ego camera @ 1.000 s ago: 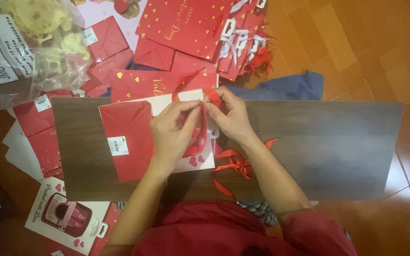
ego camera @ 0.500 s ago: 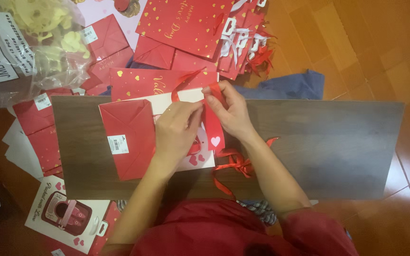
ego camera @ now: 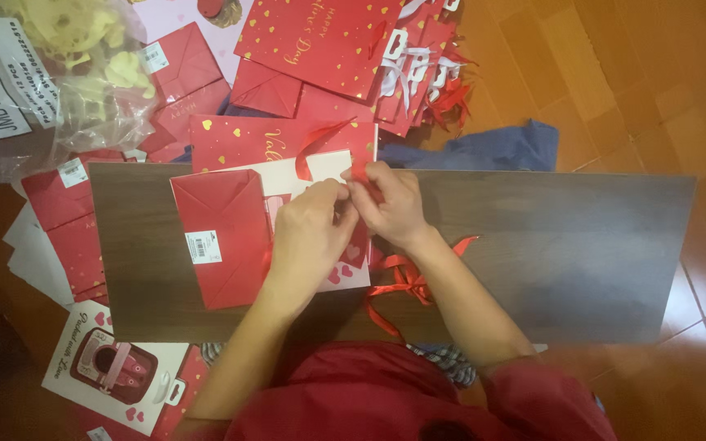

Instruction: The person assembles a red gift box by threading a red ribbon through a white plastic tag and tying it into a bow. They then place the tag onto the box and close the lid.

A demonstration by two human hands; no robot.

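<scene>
The left hand [ego camera: 314, 224] and right hand [ego camera: 391, 204] met fingertip to fingertip, both pinched on a red ribbon [ego camera: 320, 145] at the top edge of a flattened red gift bag [ego camera: 224, 237] on the dark desk [ego camera: 549, 253]. More ribbon [ego camera: 406, 282] lay at five o'clock, more bags [ego camera: 320, 37] at twelve.

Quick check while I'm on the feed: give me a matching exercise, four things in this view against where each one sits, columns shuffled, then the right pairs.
Things:
1. flat red paper gift bag with a white sticker
2. loose red satin ribbons
3. crumpled blue cloth
4. clear plastic bag of pale yellow pieces

Places:
A. top left corner, on the floor
B. on the dark wooden board, beside the right forearm
C. on the board, under the left hand
D. on the floor just beyond the board's far edge

Pairs: 1-C, 2-B, 3-D, 4-A
</scene>
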